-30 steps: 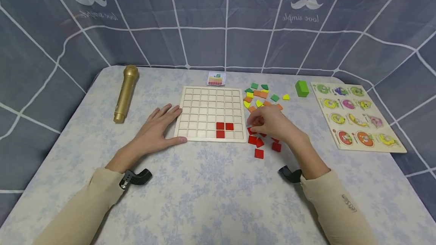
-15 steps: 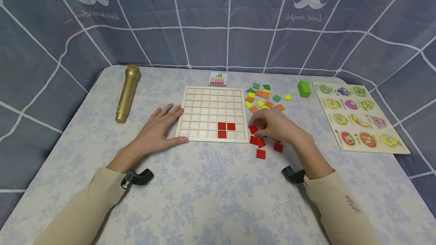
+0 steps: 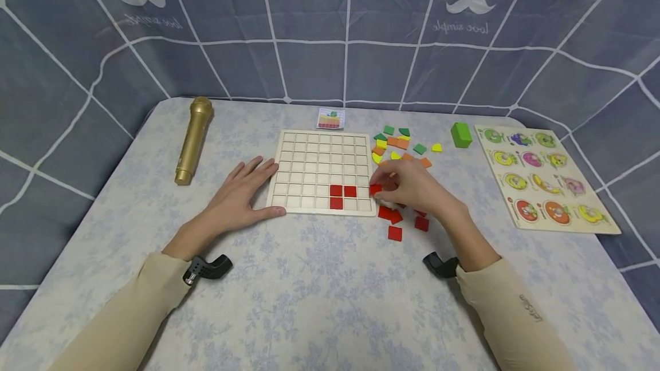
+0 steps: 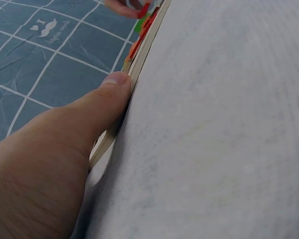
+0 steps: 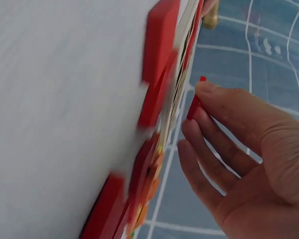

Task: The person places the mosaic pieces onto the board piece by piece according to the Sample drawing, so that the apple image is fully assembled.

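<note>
A pale wooden grid board (image 3: 309, 168) lies on the table with three red square tiles (image 3: 336, 190) in cells toward its lower right. My left hand (image 3: 238, 196) rests at the board's left edge, fingers spread; the left wrist view shows its thumb (image 4: 109, 94) along the edge. My right hand (image 3: 412, 185) pinches a red square tile (image 3: 376, 189) between thumb and fingers at the board's right edge. The right wrist view shows that tile edge-on, clear of the table. Loose red tiles (image 3: 395, 233) lie below and around the right hand.
Yellow, orange and green pieces (image 3: 397, 142) lie scattered right of the board. A small picture card (image 3: 330, 119) stands behind it. A gold microphone (image 3: 193, 141) lies at left; a green block (image 3: 461, 135) and a fruit puzzle board (image 3: 546, 179) are at right.
My right hand has taken hold of a red tile from the loose ones and brought it up and left to the board's right edge. The left hand has stayed in place.
</note>
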The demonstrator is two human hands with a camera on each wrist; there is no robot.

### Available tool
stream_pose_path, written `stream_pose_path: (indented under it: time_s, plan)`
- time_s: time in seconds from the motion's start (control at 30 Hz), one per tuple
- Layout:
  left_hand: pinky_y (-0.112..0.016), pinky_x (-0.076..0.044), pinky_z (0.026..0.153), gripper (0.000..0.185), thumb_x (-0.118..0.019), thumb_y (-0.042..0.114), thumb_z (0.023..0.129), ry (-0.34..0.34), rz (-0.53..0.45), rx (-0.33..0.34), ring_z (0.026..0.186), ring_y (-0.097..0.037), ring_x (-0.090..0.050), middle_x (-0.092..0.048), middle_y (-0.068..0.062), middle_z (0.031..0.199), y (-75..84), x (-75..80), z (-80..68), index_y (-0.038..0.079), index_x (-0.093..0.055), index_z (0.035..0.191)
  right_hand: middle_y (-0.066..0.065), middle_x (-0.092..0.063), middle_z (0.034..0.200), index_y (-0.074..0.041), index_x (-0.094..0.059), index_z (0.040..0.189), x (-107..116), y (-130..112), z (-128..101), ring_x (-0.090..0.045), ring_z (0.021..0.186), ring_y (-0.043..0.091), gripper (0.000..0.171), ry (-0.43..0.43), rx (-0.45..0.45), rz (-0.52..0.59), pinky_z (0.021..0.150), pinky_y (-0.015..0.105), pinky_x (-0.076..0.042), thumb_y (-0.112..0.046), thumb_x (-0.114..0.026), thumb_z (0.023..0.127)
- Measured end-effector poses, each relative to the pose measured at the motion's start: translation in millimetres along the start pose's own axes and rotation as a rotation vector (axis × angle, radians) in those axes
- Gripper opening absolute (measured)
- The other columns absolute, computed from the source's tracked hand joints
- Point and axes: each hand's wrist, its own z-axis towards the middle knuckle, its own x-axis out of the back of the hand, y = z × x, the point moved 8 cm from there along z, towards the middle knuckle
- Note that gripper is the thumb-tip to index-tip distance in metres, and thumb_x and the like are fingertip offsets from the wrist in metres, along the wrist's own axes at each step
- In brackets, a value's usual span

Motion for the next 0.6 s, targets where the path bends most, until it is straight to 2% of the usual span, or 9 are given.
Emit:
stream_pose_path:
  time_s: [0.23,0.43,0.6]
  plan:
    - [-0.059,-0.010,0.132,0.104,-0.078,0.060,0.087,0.013,-0.005,0.003,0.162,-0.039,-0.019,-0.035,-0.016,0.170,-1.5,1.4,-1.6,0.004,-0.036,0.164,0.001,-0.076,0.099,-0.012,-0.079,0.104,-11.4,-35.1,20.9,-0.068,0.095,0.021,0.017,-0.006,0.043,0.018,0.086,0.038,-0.062,-0.013,-0.086,0.088]
    - [-0.057,-0.008,0.133,0.105,-0.080,0.058,0.086,-0.004,-0.006,0.017,0.163,-0.037,-0.017,-0.032,-0.014,0.172,-2.4,-1.5,-0.9,0.006,-0.034,0.165,0.002,-0.077,0.094,-0.010,-0.079,0.100,-24.9,-63.2,40.9,-0.067,0.090,0.022,0.014,-0.006,0.100,0.021,0.079,0.034,-0.059,-0.013,-0.086,0.087]
    - [-0.057,-0.008,0.133,0.105,-0.079,0.059,0.086,-0.017,-0.002,0.020,0.163,-0.037,-0.016,-0.031,-0.014,0.172,-1.7,-2.7,0.5,0.007,-0.033,0.166,0.002,-0.075,0.090,-0.011,-0.079,0.098,-38.8,-70.6,51.9,-0.065,0.086,0.018,0.016,-0.018,0.117,0.008,0.078,0.029,-0.058,-0.014,-0.088,0.086]
